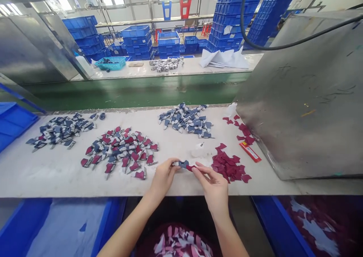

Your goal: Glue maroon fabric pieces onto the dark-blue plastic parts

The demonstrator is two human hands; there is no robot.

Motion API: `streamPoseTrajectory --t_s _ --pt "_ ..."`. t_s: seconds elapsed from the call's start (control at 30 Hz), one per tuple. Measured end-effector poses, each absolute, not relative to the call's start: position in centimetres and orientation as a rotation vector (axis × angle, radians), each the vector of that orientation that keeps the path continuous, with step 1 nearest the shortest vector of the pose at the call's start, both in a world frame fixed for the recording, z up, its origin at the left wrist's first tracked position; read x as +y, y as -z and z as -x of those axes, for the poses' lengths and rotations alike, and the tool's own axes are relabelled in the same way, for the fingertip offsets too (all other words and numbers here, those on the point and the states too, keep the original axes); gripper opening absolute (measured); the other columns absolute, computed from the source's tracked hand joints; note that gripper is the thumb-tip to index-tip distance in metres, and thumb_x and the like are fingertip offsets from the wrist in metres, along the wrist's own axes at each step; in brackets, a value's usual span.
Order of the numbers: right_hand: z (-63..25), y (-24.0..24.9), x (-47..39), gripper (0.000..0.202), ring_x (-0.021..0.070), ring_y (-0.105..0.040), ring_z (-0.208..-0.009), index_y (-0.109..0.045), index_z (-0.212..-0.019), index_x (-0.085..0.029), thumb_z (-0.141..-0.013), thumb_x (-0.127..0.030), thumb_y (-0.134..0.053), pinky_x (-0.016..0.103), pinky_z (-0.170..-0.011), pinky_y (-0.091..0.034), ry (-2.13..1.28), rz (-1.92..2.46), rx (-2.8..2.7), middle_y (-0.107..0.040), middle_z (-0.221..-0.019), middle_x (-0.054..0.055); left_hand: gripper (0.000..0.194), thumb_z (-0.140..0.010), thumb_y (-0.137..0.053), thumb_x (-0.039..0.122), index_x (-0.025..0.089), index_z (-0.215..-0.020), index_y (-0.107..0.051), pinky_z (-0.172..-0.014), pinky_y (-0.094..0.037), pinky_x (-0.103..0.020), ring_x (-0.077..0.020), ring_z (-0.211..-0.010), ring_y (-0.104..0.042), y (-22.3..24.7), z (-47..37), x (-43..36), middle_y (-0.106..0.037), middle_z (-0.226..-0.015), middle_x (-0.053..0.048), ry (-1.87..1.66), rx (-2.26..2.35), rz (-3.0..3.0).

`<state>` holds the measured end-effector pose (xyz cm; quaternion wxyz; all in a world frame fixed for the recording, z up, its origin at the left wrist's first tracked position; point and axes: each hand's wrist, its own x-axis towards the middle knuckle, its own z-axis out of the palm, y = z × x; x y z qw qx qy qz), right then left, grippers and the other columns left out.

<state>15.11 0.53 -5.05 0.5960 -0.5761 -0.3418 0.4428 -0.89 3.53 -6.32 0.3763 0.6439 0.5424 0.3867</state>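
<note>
Near the front edge of the table, my left hand [165, 175] pinches a small blue-grey and white plastic part [181, 164] between thumb and fingers. My right hand [211, 179] is closed on a small dark red piece [190, 167], which meets the right end of that part; whether it is joined to it I cannot tell. Right of my right hand lies a heap of flat dark red pieces [228, 164]. To the left is a pile of parts with red faces [121, 149]. Beyond my hands sits a pile of blue-grey and white parts [187, 120].
Another pile of blue-grey parts [62, 130] is at the far left of the table [70, 177]. A red packet [250, 152] lies beside a large metal box [309, 98] on the right. Blue crates [113, 219] stand below the front edge. A green strip [141, 92] runs behind.
</note>
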Motion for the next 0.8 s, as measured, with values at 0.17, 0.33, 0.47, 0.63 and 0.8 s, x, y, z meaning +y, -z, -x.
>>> streamPoseTrajectory --t_s 0.17,0.33,0.47,0.63,0.8 --pt "-15.4 3.4 -0.6 0.020 0.0322 -0.072 -0.105 -0.080 -0.075 -0.023 -0.067 -0.041 -0.085 0.043 -0.085 -0.062 -1.124 1.252 -0.817 -0.079 -0.095 0.010 0.014 -0.087 -0.068 0.026 0.022 -0.098 -0.076 -0.079 -0.064 -0.030 -0.0231 -0.082 -0.079 3.5 0.0 0.8 -0.081 -0.092 -0.005 -1.203 1.254 -1.378" --pt "-15.5 2.1 -1.8 0.014 0.0286 -0.073 -0.099 -0.080 -0.077 -0.024 -0.073 -0.037 -0.082 0.040 -0.082 -0.062 -1.079 1.203 -0.883 -0.079 -0.091 0.008 0.012 -0.083 -0.073 0.022 0.024 -0.093 -0.080 -0.074 -0.066 -0.028 -0.0210 -0.073 -0.079 1.2 -0.5 -0.4 -0.081 -0.092 -0.003 -1.303 1.170 -1.355" --pt "-15.3 1.4 -2.4 0.007 0.0255 -0.073 -0.092 -0.078 -0.076 -0.024 -0.076 -0.030 -0.080 0.036 -0.075 -0.062 -0.941 1.172 -0.951 -0.076 -0.081 0.006 0.013 -0.080 -0.077 0.020 0.026 -0.091 -0.082 -0.071 -0.068 -0.028 -0.0204 -0.069 -0.079 0.4 -0.7 -1.1 -0.081 -0.093 -0.002 -1.345 1.111 -1.280" --pt "-14.9 1.0 -2.7 0.007 0.0217 -0.071 -0.082 -0.077 -0.078 -0.025 -0.079 -0.019 -0.077 0.037 -0.072 -0.061 -0.671 1.141 -1.090 -0.068 -0.067 0.001 0.020 -0.068 -0.087 0.025 0.021 -0.087 -0.083 -0.069 -0.069 -0.031 -0.0253 -0.072 -0.079 -0.6 -1.4 -1.4 -0.081 -0.093 -0.006 -1.300 1.125 -1.040" --pt "-14.7 1.3 -2.7 0.027 0.0185 -0.067 -0.078 -0.078 -0.090 -0.029 -0.078 -0.006 -0.076 0.037 -0.072 -0.061 -0.366 1.084 -1.252 -0.064 -0.070 -0.001 0.018 -0.067 -0.088 0.025 0.019 -0.084 -0.083 -0.079 -0.067 -0.032 -0.0274 -0.082 -0.079 -1.1 -1.8 -1.4 -0.082 -0.087 -0.006 -1.283 1.149 -0.887"
